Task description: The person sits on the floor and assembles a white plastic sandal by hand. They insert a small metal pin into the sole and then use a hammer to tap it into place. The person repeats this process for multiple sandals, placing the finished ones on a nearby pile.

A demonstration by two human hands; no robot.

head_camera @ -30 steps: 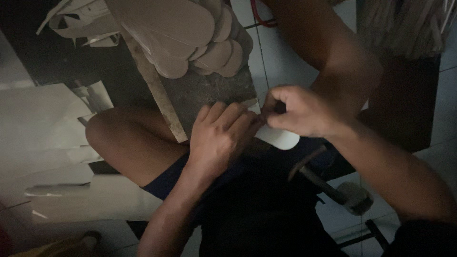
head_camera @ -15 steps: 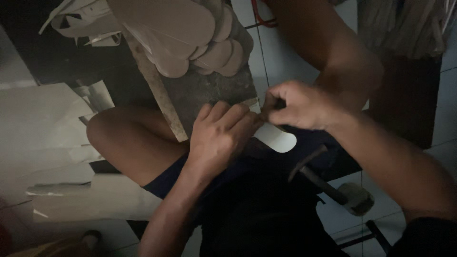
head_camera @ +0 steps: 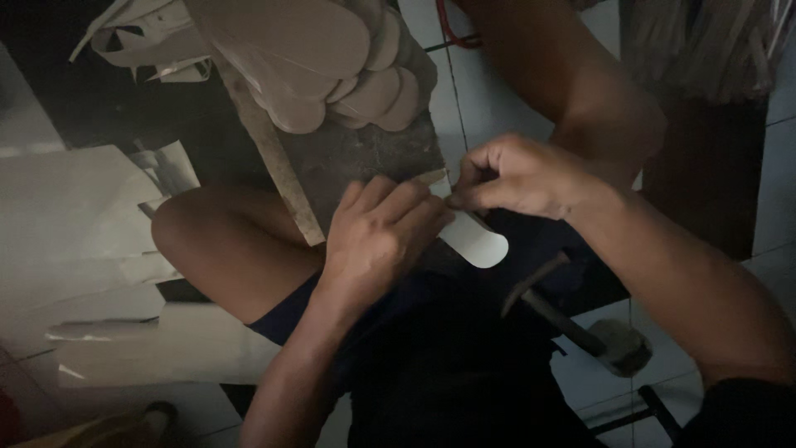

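My left hand point(head_camera: 377, 236) lies flat, palm down, pressing a pale insole-shaped piece point(head_camera: 477, 241) against the near edge of a dark work board point(head_camera: 365, 158). My right hand point(head_camera: 514, 176) is pinched shut around a small dark tool at the piece's upper edge, right beside my left fingertips. Only the rounded lower end of the piece shows below my hands. Whether the tool has a blade I cannot tell in the dim light.
A pile of cut insole shapes point(head_camera: 332, 58) rests on the far end of the board. A hammer point(head_camera: 580, 328) lies on the tiled floor to the right. Pale sheets and offcuts point(head_camera: 75, 232) lie at the left. My bare knees point(head_camera: 215, 241) flank the board.
My right hand with the tool has moved slightly up and left along the piece's edge. My left hand stays pressed in place.
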